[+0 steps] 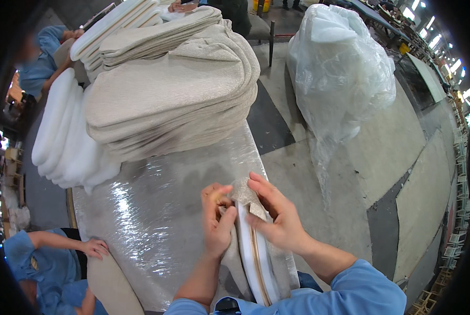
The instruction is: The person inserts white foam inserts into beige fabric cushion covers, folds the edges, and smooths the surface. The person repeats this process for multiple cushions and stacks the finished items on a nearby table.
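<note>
Close in front of me, a beige fabric cushion cover (242, 190) stands on edge, partly around a white padded insert (249, 262). A tan-brown strip runs along the insert's exposed edge. My left hand (215, 218) is closed, thumb and fingers pinching the cover's edge on the left side. On the other side, my right hand (278, 216) curls round the cover's far end, its thumb pressed by the opening. The fingertips of both hands are partly hidden by the fabric.
A plastic-covered table (156, 210) bears a tall stack of beige covers (167, 100) and white pads (62, 136). A large plastic-wrapped bundle (340, 79) stands on the floor at right. Co-workers are at the left, one person's hand (95, 248) on a beige cushion (109, 281).
</note>
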Demonstrator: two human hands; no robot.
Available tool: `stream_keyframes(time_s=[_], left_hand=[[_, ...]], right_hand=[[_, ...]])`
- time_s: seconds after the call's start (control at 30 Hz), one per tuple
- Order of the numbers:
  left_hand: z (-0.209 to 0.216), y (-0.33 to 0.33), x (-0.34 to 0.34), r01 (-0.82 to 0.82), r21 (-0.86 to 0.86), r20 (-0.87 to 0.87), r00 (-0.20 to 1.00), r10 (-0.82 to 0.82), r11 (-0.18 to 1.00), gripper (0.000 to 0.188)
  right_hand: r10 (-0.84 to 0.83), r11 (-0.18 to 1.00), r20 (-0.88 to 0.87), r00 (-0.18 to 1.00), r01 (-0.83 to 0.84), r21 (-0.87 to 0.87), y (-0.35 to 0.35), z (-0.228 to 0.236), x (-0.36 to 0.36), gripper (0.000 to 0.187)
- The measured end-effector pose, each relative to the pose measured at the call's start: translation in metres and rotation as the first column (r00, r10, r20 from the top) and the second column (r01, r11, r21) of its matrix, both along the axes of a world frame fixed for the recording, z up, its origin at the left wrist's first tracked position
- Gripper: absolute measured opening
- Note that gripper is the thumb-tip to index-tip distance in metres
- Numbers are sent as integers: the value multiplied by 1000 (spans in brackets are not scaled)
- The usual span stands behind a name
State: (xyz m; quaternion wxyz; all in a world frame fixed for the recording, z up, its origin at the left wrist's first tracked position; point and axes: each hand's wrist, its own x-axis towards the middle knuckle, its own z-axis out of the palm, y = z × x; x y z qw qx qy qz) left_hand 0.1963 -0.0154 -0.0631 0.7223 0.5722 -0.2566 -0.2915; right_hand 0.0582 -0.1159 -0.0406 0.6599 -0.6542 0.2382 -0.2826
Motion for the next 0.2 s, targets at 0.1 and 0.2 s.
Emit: stream_keyframes(time_s=[0.1, 0.2], left_hand=[[3, -3, 23, 150, 106, 284, 943, -175, 983, 47], [-2, 3, 45, 339, 255, 330, 850, -411, 905, 55]], right_hand=[[-97, 995, -32, 995, 98, 27, 7, -18, -5, 57], [-100, 983, -213, 972, 64, -173, 6, -10, -11, 54]])
